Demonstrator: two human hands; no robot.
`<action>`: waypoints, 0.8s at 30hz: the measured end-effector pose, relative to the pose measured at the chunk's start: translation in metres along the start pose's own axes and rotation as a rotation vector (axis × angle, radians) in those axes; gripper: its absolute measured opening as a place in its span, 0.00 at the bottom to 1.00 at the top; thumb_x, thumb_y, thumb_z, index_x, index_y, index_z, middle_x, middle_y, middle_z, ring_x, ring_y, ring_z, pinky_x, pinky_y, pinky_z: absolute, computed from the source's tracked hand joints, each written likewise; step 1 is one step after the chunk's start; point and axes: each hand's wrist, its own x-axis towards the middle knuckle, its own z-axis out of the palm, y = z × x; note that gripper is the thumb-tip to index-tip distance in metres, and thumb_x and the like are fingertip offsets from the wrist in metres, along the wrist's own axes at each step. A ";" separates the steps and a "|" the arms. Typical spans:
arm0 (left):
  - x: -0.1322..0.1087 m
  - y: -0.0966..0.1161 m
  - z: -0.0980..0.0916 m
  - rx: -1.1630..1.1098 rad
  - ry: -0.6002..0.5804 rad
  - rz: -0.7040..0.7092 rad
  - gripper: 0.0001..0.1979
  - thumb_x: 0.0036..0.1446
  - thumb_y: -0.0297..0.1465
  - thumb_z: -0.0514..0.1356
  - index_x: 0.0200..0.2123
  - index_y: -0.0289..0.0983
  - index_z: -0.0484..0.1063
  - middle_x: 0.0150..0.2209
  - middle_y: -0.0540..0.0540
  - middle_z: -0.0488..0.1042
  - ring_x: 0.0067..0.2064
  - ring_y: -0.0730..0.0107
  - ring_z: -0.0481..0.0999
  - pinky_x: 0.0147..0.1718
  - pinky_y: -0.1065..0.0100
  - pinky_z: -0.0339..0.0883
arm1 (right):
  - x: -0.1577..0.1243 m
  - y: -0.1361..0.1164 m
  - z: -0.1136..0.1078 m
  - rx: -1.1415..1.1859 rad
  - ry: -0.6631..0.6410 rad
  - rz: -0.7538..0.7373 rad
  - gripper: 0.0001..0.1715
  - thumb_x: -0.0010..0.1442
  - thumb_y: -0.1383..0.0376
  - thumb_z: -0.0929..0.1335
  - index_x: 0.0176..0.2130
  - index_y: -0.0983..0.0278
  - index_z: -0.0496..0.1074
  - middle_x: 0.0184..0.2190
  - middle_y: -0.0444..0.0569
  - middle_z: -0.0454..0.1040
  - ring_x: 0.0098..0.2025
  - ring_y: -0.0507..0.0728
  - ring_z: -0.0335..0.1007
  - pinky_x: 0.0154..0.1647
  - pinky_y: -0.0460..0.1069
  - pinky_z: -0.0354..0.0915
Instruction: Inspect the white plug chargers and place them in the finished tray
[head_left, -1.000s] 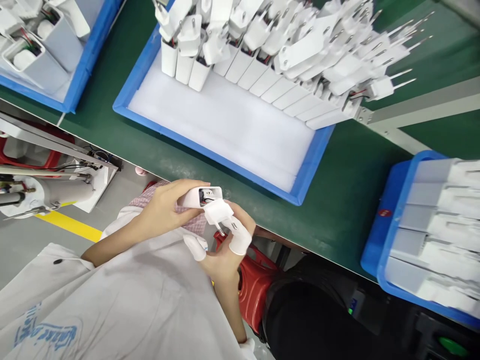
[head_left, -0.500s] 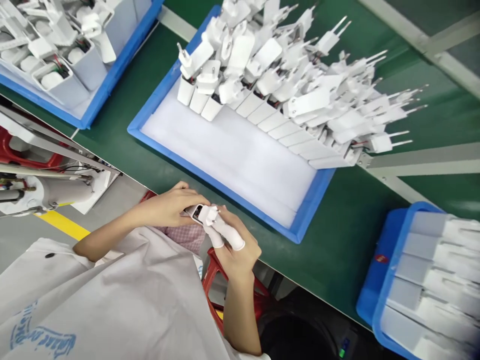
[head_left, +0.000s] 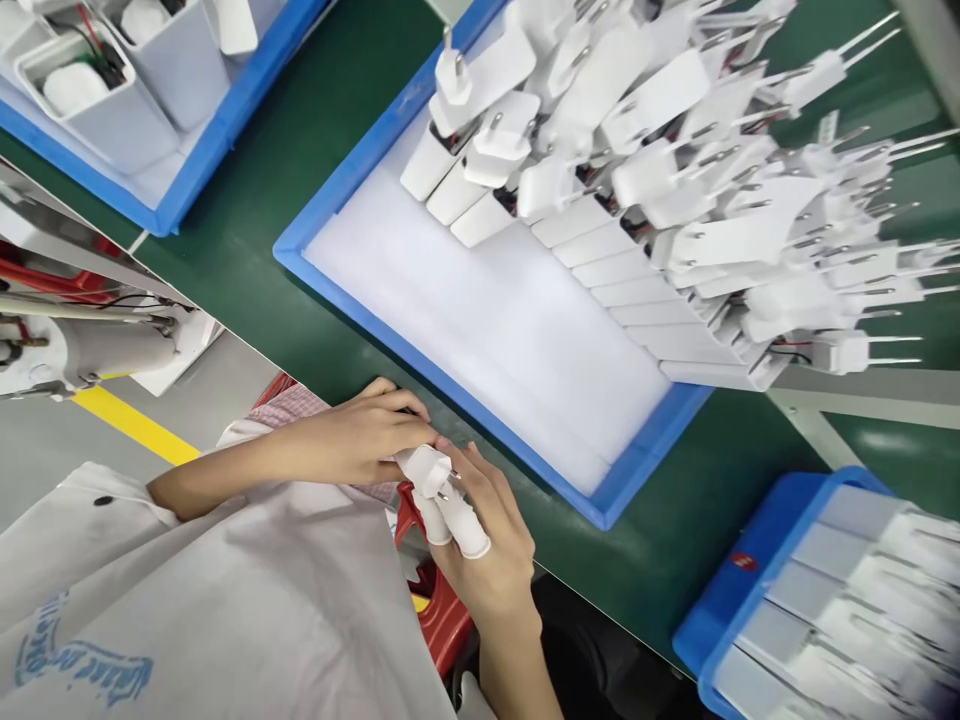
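Note:
Between my two hands is a white plug adapter [head_left: 427, 470] with two metal pins, just off the table's near edge. My left hand [head_left: 375, 435] is wrapped round its far left side, and its fingers hide most of the casing. My right hand [head_left: 491, 540] grips the pin end; white covers [head_left: 465, 525] sit on two of its fingers. Beyond my hands lies a blue-rimmed tray [head_left: 442, 375] with a white lining. White adapters [head_left: 510, 130] with open casings, wires and pins stand packed along its far side.
Another blue tray [head_left: 169, 205] with open white casings [head_left: 90, 95] is at the upper left. A blue bin [head_left: 720, 590] of white adapters stands at the lower right. A red stool [head_left: 442, 620] is below the green table [head_left: 637, 510].
The view has shifted closer to the main tray. My left hand now covers the casing's open end, which showed before, and the plug head is turned more to the right.

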 end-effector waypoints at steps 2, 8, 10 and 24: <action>0.000 -0.002 0.004 -0.010 0.020 0.008 0.09 0.65 0.26 0.59 0.48 0.35 0.72 0.43 0.44 0.81 0.56 0.57 0.69 0.53 0.58 0.56 | 0.004 -0.002 0.002 -0.042 0.002 -0.003 0.27 0.61 0.75 0.68 0.59 0.64 0.66 0.49 0.57 0.78 0.50 0.63 0.75 0.55 0.62 0.74; -0.007 0.006 -0.011 0.051 0.001 -0.125 0.13 0.65 0.31 0.60 0.51 0.35 0.71 0.44 0.42 0.79 0.50 0.57 0.69 0.47 0.61 0.61 | 0.007 0.003 0.002 0.014 -0.042 0.176 0.28 0.64 0.71 0.66 0.62 0.62 0.62 0.47 0.57 0.76 0.47 0.61 0.73 0.45 0.57 0.74; -0.010 0.011 -0.024 -0.007 -0.076 -0.190 0.20 0.64 0.36 0.61 0.56 0.36 0.68 0.50 0.42 0.77 0.50 0.58 0.71 0.47 0.62 0.62 | 0.012 0.007 0.003 0.120 -0.049 0.138 0.25 0.63 0.71 0.66 0.58 0.59 0.65 0.48 0.55 0.75 0.44 0.60 0.71 0.40 0.55 0.72; -0.012 0.015 -0.024 -0.401 0.088 -0.418 0.18 0.67 0.34 0.53 0.55 0.33 0.73 0.51 0.41 0.79 0.38 0.70 0.77 0.30 0.72 0.68 | 0.009 0.009 0.013 0.933 0.046 0.777 0.17 0.64 0.59 0.69 0.52 0.54 0.72 0.53 0.51 0.75 0.44 0.59 0.75 0.38 0.53 0.74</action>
